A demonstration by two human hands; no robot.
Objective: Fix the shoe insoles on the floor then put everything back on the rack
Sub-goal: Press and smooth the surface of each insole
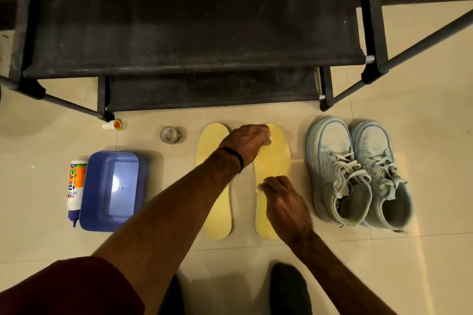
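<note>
A black shoe rack (189, 33) with fabric shelves fills the upper half of the frame, standing on a pale tiled floor (358, 276). Below it, at the right of the frame, a pair of light blue sneakers (358, 171) sits side by side, laces loose. Left of centre lies a blue plastic tray (112, 189), with a glue bottle (75, 189) lying just beside its left edge. In the middle two yellow insoles (217, 212) lie parallel on the floor, between tray and sneakers. The left hand (245, 142) reaches across both and presses down on the toe end of the right-hand insole (275, 158), fingers bent over it. The right hand (284, 202) rests on the heel half of that same insole, fingers curled; whether it pinches something I cannot tell. A strip of tape (297, 161) shows at that insole's right edge. A clear tape roll (170, 135) lies left of the insoles, and a small white tube (112, 125) by the rack's foot
</note>
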